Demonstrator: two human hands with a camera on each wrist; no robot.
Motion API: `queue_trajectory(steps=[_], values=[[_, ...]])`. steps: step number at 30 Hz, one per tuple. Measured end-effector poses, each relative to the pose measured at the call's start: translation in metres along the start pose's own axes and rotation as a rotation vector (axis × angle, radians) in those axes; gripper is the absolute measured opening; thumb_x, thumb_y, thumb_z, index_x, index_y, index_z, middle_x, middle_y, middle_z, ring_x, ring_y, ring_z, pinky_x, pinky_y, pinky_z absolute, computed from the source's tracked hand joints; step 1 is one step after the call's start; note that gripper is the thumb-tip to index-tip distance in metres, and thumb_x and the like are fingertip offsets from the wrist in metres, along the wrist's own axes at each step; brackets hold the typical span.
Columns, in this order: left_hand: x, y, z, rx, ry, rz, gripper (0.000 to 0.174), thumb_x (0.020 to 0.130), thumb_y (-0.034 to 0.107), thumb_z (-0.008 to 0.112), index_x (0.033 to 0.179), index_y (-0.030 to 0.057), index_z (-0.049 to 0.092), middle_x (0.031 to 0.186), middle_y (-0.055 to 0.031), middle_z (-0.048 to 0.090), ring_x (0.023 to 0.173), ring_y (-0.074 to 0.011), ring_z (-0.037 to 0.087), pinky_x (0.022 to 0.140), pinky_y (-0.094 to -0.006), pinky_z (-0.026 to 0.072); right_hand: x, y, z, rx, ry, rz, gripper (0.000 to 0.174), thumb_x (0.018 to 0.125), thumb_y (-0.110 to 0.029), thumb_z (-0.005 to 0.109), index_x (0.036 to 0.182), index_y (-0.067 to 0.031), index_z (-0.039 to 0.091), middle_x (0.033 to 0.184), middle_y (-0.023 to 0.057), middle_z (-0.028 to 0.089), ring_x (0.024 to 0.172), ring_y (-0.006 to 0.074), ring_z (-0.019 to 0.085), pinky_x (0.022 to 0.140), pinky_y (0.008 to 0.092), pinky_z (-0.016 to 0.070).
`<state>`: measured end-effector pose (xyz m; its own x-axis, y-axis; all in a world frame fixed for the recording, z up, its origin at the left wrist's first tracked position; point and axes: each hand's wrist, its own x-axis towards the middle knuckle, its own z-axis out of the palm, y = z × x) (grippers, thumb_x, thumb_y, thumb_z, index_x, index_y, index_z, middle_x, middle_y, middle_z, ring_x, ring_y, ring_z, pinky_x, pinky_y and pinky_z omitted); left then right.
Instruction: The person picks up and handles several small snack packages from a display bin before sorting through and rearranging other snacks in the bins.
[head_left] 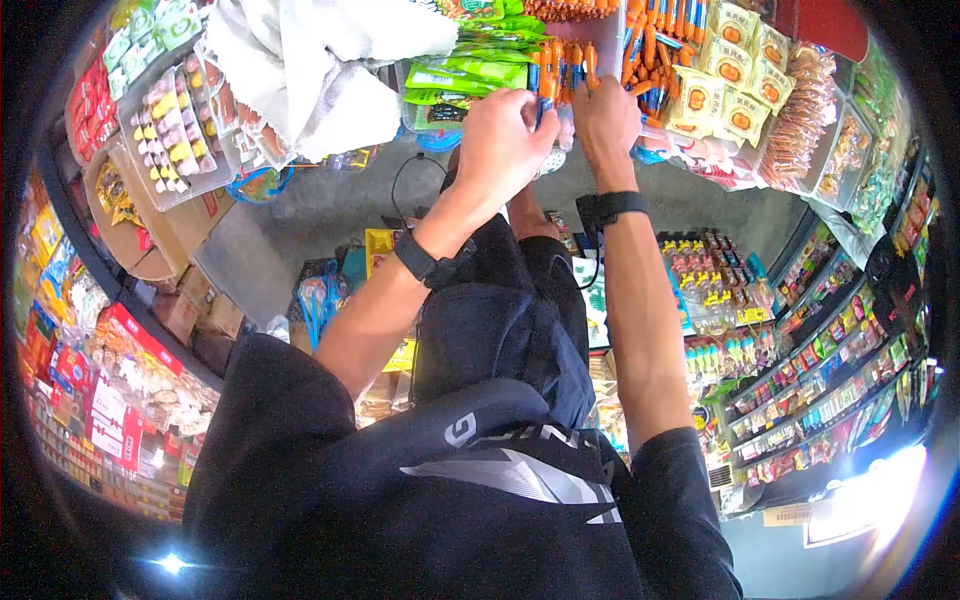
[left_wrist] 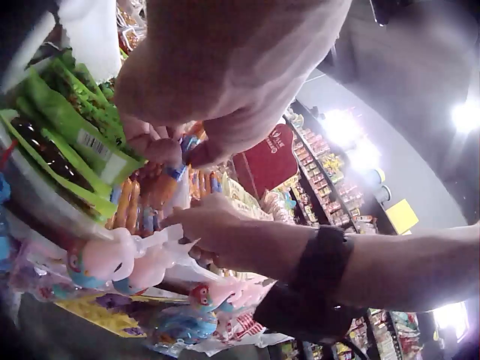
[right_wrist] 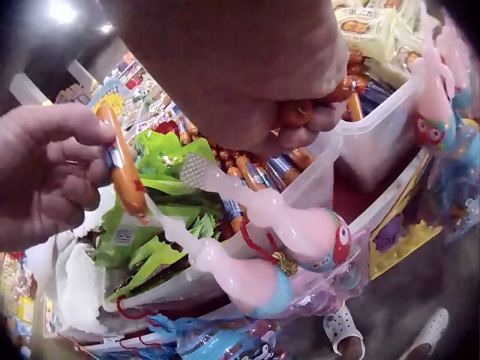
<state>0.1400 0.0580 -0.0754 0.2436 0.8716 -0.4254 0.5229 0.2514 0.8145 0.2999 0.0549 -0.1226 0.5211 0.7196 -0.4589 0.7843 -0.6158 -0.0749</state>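
An orange sausage (right_wrist: pixel 124 169) with a blue label is pinched between the thumb and fingers of my left hand (head_left: pixel 503 145), above the bin of packaged sausages. My right hand (head_left: pixel 608 118) is just to the right, its fingers curled round orange sausages (right_wrist: pixel 296 112) at the bin's side; the palm hides much of them. In the left wrist view my left hand (left_wrist: pixel 161 142) covers part of the sausage bin, and the right hand (left_wrist: pixel 214 225) sits lower at its front. More sausages (head_left: pixel 665 70) lie loose in the neighbouring bin.
Green snack packets (head_left: pixel 465 75) fill the container at left. Yellow-wrapped packs (head_left: pixel 730 85) lie to the right. Pink toys with cartoon faces (right_wrist: pixel 255 281) hang along the front of the clear bins. White cloth (head_left: pixel 320 65) covers goods at far left. Stocked shelves (head_left: pixel 820 370) stand at right.
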Motion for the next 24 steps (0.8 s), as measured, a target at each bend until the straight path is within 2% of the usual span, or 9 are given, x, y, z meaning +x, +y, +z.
queue_trajectory(steps=[1, 3, 6, 8, 10, 11, 17, 24], values=[[-0.002, 0.0, 0.001, -0.003, 0.003, 0.002, 0.026, 0.084, 0.023, 0.074, 0.081, -0.0018, 0.068, 0.07, -0.0149, 0.063, 0.063, -0.0279, 0.062, 0.061, -0.0385, 0.0494, -0.007, 0.005, -0.001, -0.002, 0.003, -0.003, 0.03, 0.088, -0.031, 0.062, 0.092, -0.0024, 0.071, 0.087, 0.0238, 0.072, 0.085, 0.042, 0.071, 0.074, 0.0503, 0.0574], [-0.004, -0.001, 0.006, 0.106, 0.109, 0.105, 0.028, 0.084, 0.023, 0.072, 0.073, -0.0018, 0.064, 0.07, -0.0184, 0.063, 0.064, -0.0346, 0.063, 0.061, -0.0424, 0.0492, -0.022, 0.017, -0.003, 0.071, 0.05, -0.051, 0.03, 0.089, -0.033, 0.062, 0.093, -0.004, 0.069, 0.083, 0.0234, 0.071, 0.082, 0.0425, 0.07, 0.071, 0.0515, 0.0564], [0.004, 0.0, 0.014, 0.163, 0.064, 0.139, 0.032, 0.085, 0.025, 0.07, 0.072, -0.0027, 0.062, 0.07, -0.0201, 0.063, 0.067, -0.038, 0.063, 0.063, -0.0463, 0.049, -0.042, 0.032, -0.002, 0.1, 0.075, -0.048, 0.028, 0.089, -0.033, 0.063, 0.091, -0.0055, 0.067, 0.081, 0.0231, 0.07, 0.079, 0.0426, 0.07, 0.069, 0.0526, 0.0555], [0.016, 0.006, 0.02, 0.238, 0.064, 0.19, 0.035, 0.087, 0.028, 0.067, 0.07, -0.0024, 0.064, 0.067, -0.0201, 0.064, 0.063, -0.0374, 0.065, 0.061, -0.046, 0.0511, -0.054, 0.039, -0.004, 0.117, 0.08, -0.025, 0.026, 0.088, -0.032, 0.064, 0.09, -0.0063, 0.067, 0.081, 0.0226, 0.07, 0.078, 0.0423, 0.069, 0.069, 0.0528, 0.0551], [0.032, 0.011, 0.034, 0.248, -0.041, 0.082, 0.037, 0.088, 0.03, 0.065, 0.069, -0.0018, 0.067, 0.064, -0.0195, 0.066, 0.06, -0.038, 0.066, 0.06, -0.0456, 0.0544, -0.065, 0.043, -0.009, 0.185, 0.067, -0.049, 0.025, 0.087, -0.03, 0.066, 0.091, -0.006, 0.068, 0.08, 0.0217, 0.07, 0.078, 0.0423, 0.069, 0.069, 0.0528, 0.0546], [0.043, 0.005, 0.046, 0.208, -0.07, 0.104, 0.035, 0.087, 0.029, 0.064, 0.071, -0.0012, 0.07, 0.063, -0.0197, 0.067, 0.06, -0.0385, 0.068, 0.06, -0.0457, 0.0571, -0.069, 0.046, -0.012, 0.184, 0.071, -0.048, 0.025, 0.087, -0.03, 0.066, 0.091, -0.006, 0.068, 0.08, 0.0217, 0.07, 0.078, 0.0423, 0.069, 0.069, 0.0528, 0.0546], [0.081, -0.007, 0.087, 0.383, -0.012, 0.046, 0.029, 0.083, 0.026, 0.066, 0.074, -0.0009, 0.073, 0.074, -0.0245, 0.069, 0.071, -0.0382, 0.072, 0.067, -0.048, 0.0586, -0.08, 0.06, -0.01, 0.291, 0.023, -0.045, 0.025, 0.086, -0.03, 0.069, 0.097, -0.0067, 0.07, 0.081, 0.0212, 0.07, 0.079, 0.042, 0.069, 0.069, 0.0497, 0.0544], [0.086, -0.012, 0.091, 0.448, -0.041, 0.045, 0.022, 0.08, 0.021, 0.066, 0.078, 0.0003, 0.075, 0.077, -0.0243, 0.07, 0.075, -0.0392, 0.072, 0.071, -0.0476, 0.0588, -0.085, 0.059, -0.014, 0.383, -0.014, -0.036, 0.024, 0.086, -0.028, 0.068, 0.095, -0.0056, 0.069, 0.082, 0.0216, 0.069, 0.08, 0.0425, 0.068, 0.069, 0.049, 0.0535]])
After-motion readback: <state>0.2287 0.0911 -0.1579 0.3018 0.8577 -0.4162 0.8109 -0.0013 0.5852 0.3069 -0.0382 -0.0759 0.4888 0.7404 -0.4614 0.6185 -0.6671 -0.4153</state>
